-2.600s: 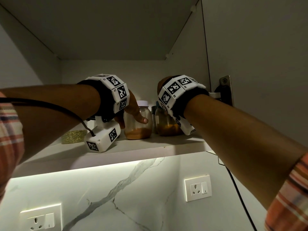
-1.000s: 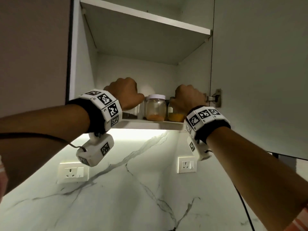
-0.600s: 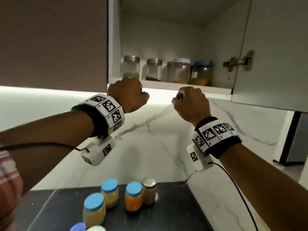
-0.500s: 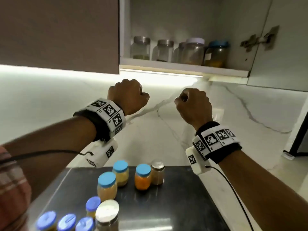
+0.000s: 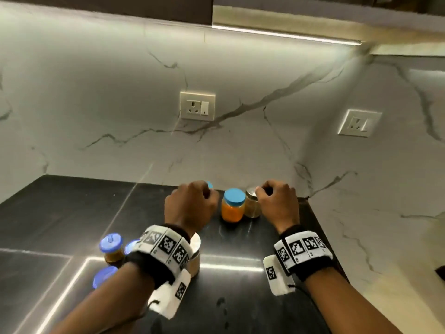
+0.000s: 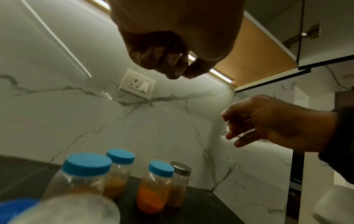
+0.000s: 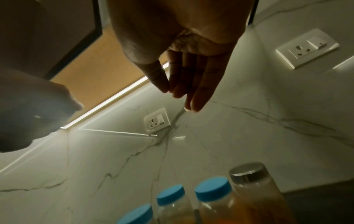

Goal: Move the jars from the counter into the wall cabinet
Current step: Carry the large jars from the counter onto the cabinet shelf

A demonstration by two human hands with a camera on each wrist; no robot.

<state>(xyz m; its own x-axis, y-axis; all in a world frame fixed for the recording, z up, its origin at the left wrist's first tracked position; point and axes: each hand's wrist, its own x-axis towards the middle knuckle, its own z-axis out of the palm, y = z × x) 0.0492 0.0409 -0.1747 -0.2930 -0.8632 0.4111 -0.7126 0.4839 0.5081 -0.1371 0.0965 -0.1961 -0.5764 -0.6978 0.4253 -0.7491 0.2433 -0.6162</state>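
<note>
Several jars stand on the black counter (image 5: 72, 208). At the back are a jar of orange powder with a blue lid (image 5: 233, 204), a metal-lidded jar (image 5: 251, 203) and a blue-lidded jar (image 5: 210, 184) mostly hidden by my left hand (image 5: 192, 203). In the left wrist view my left hand (image 6: 172, 63) is a curled, empty fist above the jars (image 6: 87, 163). My right hand (image 5: 272, 196) hovers by the metal-lidded jar. In the right wrist view its fingers (image 7: 193, 84) are straight and hold nothing, above the metal lid (image 7: 247, 169).
Nearer me stand jars with darker blue lids (image 5: 111, 247) (image 5: 104, 277) and a white-lidded jar (image 5: 196, 251) behind my left wrist. Marble walls meet in a corner, with sockets (image 5: 197, 106) (image 5: 360, 122). The cabinet's lit underside (image 5: 289, 22) runs overhead.
Both hands have left the cabinet shelf, where several jars stand, and dropped empty to the counter's back jars. The head view has tilted down from the cabinet.
</note>
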